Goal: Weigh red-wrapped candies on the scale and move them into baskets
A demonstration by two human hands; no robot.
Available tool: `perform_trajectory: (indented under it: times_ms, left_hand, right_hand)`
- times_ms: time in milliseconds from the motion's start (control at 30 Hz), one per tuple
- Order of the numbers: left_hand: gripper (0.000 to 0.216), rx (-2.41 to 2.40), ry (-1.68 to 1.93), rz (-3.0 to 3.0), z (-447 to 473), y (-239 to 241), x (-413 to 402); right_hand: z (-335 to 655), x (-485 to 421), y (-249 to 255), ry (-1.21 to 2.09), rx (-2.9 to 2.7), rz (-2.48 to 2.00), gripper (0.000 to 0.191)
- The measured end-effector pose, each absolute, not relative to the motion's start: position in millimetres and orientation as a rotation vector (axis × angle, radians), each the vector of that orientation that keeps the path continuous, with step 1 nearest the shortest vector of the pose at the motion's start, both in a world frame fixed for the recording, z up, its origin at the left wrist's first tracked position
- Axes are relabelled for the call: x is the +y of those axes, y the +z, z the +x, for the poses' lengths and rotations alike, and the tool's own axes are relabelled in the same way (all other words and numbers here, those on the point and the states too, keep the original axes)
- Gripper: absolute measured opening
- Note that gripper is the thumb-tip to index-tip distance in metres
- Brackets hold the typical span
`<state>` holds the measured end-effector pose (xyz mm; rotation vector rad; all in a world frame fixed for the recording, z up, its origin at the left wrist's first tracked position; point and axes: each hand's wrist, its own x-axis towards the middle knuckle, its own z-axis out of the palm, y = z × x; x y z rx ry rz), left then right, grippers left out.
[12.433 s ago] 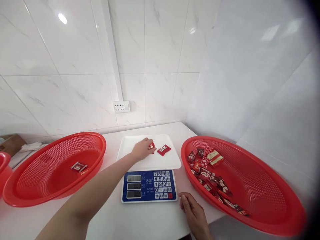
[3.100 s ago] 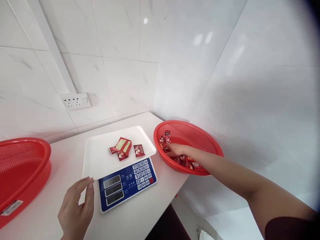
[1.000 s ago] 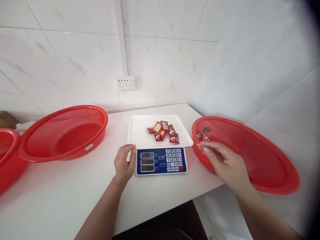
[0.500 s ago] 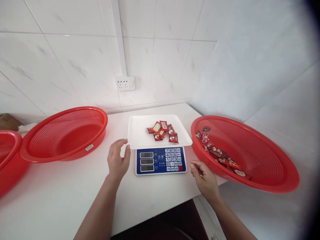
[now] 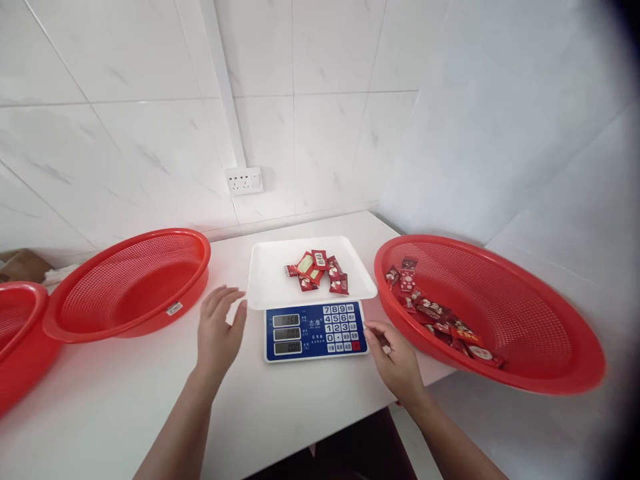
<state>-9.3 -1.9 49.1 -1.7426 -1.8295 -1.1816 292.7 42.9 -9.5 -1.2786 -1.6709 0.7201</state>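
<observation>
A digital scale stands in the middle of the table, its blue keypad panel (image 5: 315, 332) towards me and its white weighing tray (image 5: 267, 283) behind. Several small red candy packets (image 5: 320, 270) lie heaped on the tray, one with a pale wrapper. My left hand (image 5: 220, 330) hovers at the tray's left front corner, fingers spread and holding nothing. On the other side, my right hand (image 5: 399, 363) is by the panel's right edge near the keys. Its fingers are loosely bent, thumb and forefinger apart, with nothing visible in them.
To the right, a red plastic basket (image 5: 520, 300) holds several candy packets (image 5: 440, 317) along its left side. Another red basket (image 5: 135, 287) sits on the left, with a third red basket (image 5: 20, 320) cut off at the frame edge. A wall socket (image 5: 244, 181) is behind.
My view has tilted up slightly, so the scale and baskets sit lower. My right hand has come closer to the panel's right edge; my left hand has moved slightly left. The packets stay on the tray.
</observation>
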Motion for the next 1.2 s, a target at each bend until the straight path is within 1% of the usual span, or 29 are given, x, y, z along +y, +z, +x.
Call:
perform_trajectory:
  times_ms: [133, 200, 333, 567, 767, 867, 933, 1033, 1067, 1100, 1167, 1200]
  left_hand:
    - [0.017, -1.657, -1.101, -2.066, 27, 50, 25]
    - [0.018, -1.604, -0.964, -2.174, 40, 53, 41]
    - [0.020, -1.568, -0.681, -2.244, 51, 58, 66]
    - [0.021, -1.524, -0.547, -2.314, 49, 62, 71]
    - [0.017, -1.438, -0.552, -2.345, 46, 56, 77]
    - [0.017, -1.414, -0.595, -2.339, 41, 64, 72]
    - [0.016, -1.433, -0.687, -2.300, 40, 75, 59]
    - [0.011, -1.476, -0.999, -2.226, 46, 91, 25]
    - [0.009, -1.470, -1.103, -2.231, 50, 94, 12]
    - [0.008, -1.445, -1.179, -2.267, 57, 94, -1]
    - [0.012, -1.368, -1.248, -2.412, 72, 88, -26]
    - [0.014, -1.335, -1.262, -2.494, 79, 81, -36]
  right_hand:
    - [283, 46, 8, 0.616, -1.693, -1.197, 0.026]
    - [283, 43, 6, 0.615, -1.711, -1.180, 0.025]
    - [289, 35, -3, 0.653, -1.726, -1.170, 0.025]
    - [301, 28, -4, 0.691, -1.687, -1.205, 0.027]
    - [299, 27, -5, 0.715, -1.710, -1.162, 0.027]
    - [298, 28, -8, 0.721, -1.720, -1.138, 0.027]
    - [299, 28, -9, 0.735, -1.721, -1.133, 0.027]
    - [297, 25, -9, 0.790, -1.723, -1.069, 0.025]
    - [296, 23, -7, 0.841, -1.738, -1.006, 0.029]
    - [294, 20, -4, 0.915, -1.760, -0.926, 0.037]
    - [290, 12, 5, 1.118, -1.828, -0.757, 0.062]
    - [287, 8, 11, 1.226, -1.871, -0.696, 0.069]
